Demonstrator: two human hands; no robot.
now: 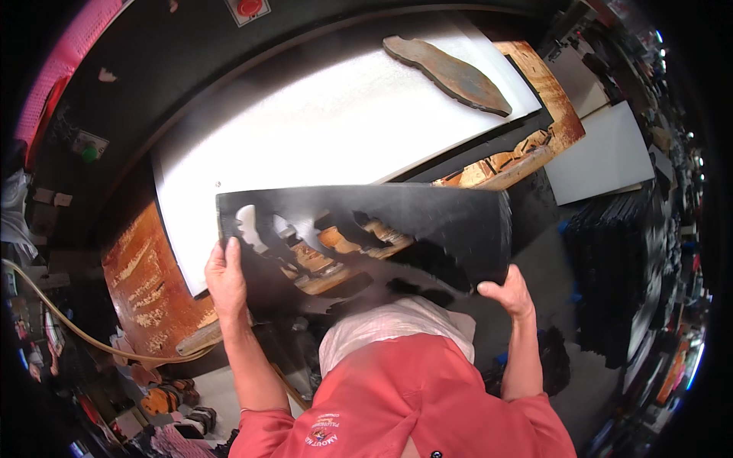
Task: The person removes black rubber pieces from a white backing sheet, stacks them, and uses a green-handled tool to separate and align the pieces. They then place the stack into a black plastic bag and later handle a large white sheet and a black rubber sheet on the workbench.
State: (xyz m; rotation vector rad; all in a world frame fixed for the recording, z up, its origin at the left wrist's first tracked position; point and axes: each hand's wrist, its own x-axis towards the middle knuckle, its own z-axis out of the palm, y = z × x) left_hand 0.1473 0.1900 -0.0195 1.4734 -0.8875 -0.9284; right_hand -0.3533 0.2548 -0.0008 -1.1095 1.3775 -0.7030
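A black sheet (458, 225) with several curved holes cut through it is held up in front of my body. My left hand (226, 281) grips its left edge, thumb on the upper face. At its right edge my right hand (510, 294) has hold of the sheet, thumb on top and the other fingers hidden beneath. Through the holes I see parts of the white board and a worn brown surface. Beyond the sheet lies the large white board (305, 122). A long, curved, grey-brown flat piece (450, 75) rests on its far right part.
A worn brown board (156, 275) shows under the white one. Cut scraps (527, 145) lie along its right end. A stack of black sheets (611, 267) and a pale panel (603, 156) stand at right. Red (249, 8) and green (90, 153) buttons sit on the dark machine.
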